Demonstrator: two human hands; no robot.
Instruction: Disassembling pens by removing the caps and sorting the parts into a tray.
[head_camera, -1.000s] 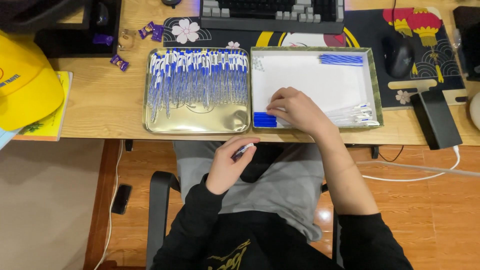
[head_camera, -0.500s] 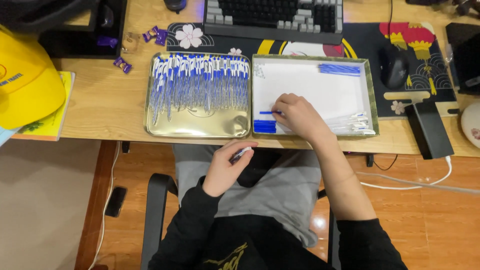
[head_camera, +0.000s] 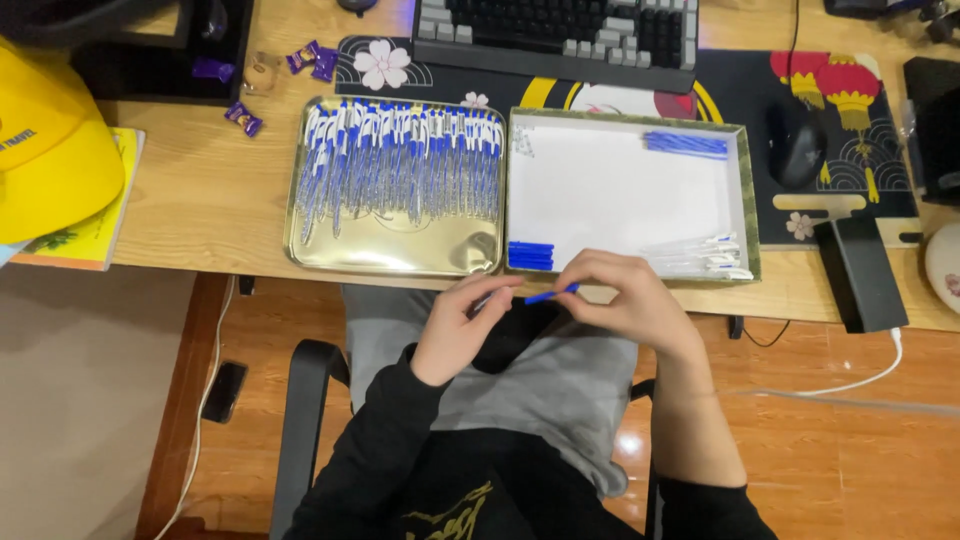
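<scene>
Nearest the camera, over the lap and just below the desk edge (head_camera: 200, 255), the two hands have come together. The right hand (head_camera: 625, 300) pinches a small blue pen part (head_camera: 550, 295) between thumb and fingertips; half a second ago that hand was still up inside the white tray, reaching at the little pile of blue pieces in its near left corner. The left hand (head_camera: 460, 330) has its fingers curled around a slim clear pen barrel (head_camera: 484, 300), its tip pointing toward the blue part and nearly meeting it; this hand has barely shifted from where it hung before, only rising a little toward the desk.

Just beyond the hands sits the white tray (head_camera: 620, 200), now free of any hand. In its near left corner lie the blue pieces (head_camera: 530, 256), in its near right corner a bundle of clear pen tubes (head_camera: 705, 257), and in its far right corner a row of blue refills (head_camera: 685, 144).

Touching the white tray on its left is the gold tray (head_camera: 395, 255), packed with assembled blue-and-clear pens (head_camera: 400, 165) lying side by side.

Beyond the white tray run a patterned desk mat (head_camera: 810, 205) and a keyboard (head_camera: 560, 35); to the tray's right rests a black mouse (head_camera: 795, 145). Well left of the gold tray sits a yellow cap (head_camera: 50, 150).
</scene>
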